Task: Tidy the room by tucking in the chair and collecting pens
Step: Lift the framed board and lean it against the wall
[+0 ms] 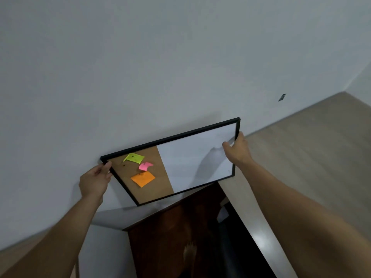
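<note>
I hold a black-framed board (192, 157), half cork and half whiteboard, against the white wall (160, 67). My left hand (94, 181) grips its left corner by the cork part. My right hand (237, 150) grips the frame on the right edge. Yellow (134, 157), pink (145, 166) and orange (143, 178) sticky notes are pinned to the cork. No chair or pen is in view.
Below the board stands a dark brown wooden piece of furniture (172, 237) with a black gap beside it. Light wooden floor (311, 147) runs along the right. A small dark mark (282, 97) sits on the wall at the right.
</note>
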Motion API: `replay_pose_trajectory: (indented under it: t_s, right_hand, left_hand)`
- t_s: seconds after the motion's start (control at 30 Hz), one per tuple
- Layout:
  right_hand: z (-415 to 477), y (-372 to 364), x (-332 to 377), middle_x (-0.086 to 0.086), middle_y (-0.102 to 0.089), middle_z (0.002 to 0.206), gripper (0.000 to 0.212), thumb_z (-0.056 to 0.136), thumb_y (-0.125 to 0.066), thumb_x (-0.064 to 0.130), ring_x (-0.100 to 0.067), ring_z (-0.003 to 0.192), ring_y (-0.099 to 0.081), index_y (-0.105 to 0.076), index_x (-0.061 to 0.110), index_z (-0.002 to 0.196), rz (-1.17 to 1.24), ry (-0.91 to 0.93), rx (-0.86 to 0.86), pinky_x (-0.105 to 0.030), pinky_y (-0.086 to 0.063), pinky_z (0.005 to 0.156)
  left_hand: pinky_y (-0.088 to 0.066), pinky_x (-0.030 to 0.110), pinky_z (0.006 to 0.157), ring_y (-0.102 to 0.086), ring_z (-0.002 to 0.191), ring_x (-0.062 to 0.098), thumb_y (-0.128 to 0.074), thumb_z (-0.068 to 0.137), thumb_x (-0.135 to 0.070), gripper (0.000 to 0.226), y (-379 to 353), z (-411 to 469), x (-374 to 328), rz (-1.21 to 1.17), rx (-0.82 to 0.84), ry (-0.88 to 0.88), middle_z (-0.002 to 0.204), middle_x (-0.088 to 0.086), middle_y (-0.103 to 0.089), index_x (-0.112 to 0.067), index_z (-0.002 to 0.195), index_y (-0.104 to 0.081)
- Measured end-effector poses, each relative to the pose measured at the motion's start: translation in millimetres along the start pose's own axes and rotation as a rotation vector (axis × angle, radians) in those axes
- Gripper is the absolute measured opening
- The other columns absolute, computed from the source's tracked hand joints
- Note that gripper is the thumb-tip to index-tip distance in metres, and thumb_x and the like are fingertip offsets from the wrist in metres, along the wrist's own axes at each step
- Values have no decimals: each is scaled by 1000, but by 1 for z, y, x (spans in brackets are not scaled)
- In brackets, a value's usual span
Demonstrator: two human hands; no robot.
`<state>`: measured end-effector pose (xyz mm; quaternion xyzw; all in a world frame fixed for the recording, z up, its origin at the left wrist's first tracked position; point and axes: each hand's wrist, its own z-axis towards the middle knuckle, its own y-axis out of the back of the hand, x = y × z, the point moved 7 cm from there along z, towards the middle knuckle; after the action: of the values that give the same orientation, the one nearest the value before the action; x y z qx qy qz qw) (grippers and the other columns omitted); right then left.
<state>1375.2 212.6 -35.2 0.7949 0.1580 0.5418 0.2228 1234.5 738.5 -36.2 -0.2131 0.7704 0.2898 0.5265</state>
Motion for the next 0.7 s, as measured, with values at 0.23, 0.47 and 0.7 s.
replay_pose_trajectory:
  t_s: [0.23,0.47,0.7]
  right_hand:
    - [29,-28,37,-21,-23,168,92,101,-58,41,-42,148,-39,1,18,167,-33,42,71,-52,-39,116]
    - [34,-56,31,-13,27,172,103,106,-55,43,-31,163,5,26,16,163,-62,85,204,-48,-12,129]
    - [16,-76,-2,-12,6,177,92,107,-54,38,-27,164,0,13,23,167,-64,23,316,-45,-16,129]
  left_hand:
    - [-56,41,104,-74,107,31,-80,95,-24,50,-1,-6,-7,-64,-32,32,105,11,-74,1,136,-66]
    - [-58,38,102,-77,102,24,-88,86,-29,57,-3,-8,5,-129,-57,111,105,4,-77,1,131,-70]
    - [-59,32,98,-78,103,19,-90,83,-39,66,-42,-19,-4,-172,53,111,114,6,-78,-1,133,-68]
